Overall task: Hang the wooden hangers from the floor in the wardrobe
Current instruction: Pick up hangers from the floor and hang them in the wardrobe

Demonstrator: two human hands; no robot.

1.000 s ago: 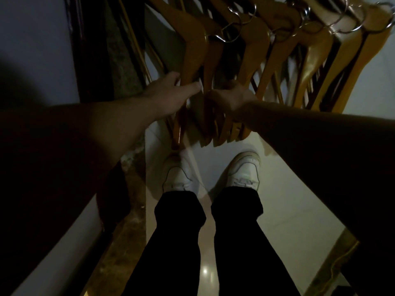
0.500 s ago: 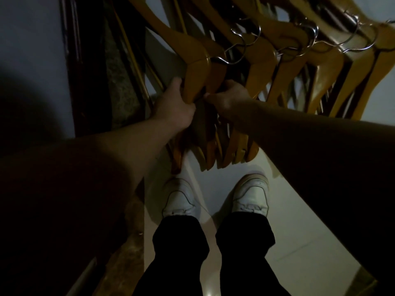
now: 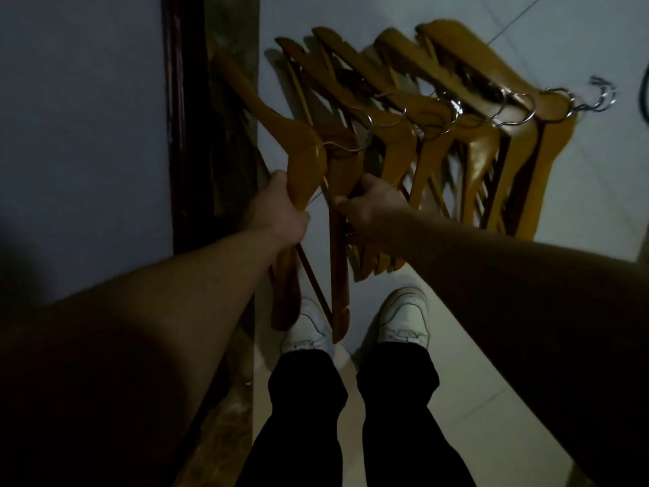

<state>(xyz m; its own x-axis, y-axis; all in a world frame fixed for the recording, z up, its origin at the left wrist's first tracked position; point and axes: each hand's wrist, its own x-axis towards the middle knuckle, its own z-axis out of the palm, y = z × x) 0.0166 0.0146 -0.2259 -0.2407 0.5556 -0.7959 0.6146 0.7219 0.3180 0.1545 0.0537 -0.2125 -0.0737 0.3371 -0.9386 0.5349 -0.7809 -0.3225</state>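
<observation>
Several orange-brown wooden hangers (image 3: pixel 439 110) with metal hooks lie fanned out on the pale tiled floor (image 3: pixel 579 191). My left hand (image 3: pixel 277 212) grips the arm of the leftmost hanger (image 3: pixel 302 159). My right hand (image 3: pixel 372 209) grips the second hanger (image 3: pixel 339 261) beside it, with its fingers round the wood. Both held hangers point their lower arms toward my shoes. No wardrobe rail shows in this view.
A dark wooden door frame (image 3: pixel 182 135) and a marble threshold strip (image 3: pixel 228 398) run along the left, next to a pale wall (image 3: pixel 87 117). My white shoes (image 3: pixel 407 321) and black trouser legs (image 3: pixel 397 416) stand just below the hangers.
My left hand went from reaching with straight fingers to gripping the leftmost hanger. The view tilted downward, so the whole fan of hangers on the floor is now in sight.
</observation>
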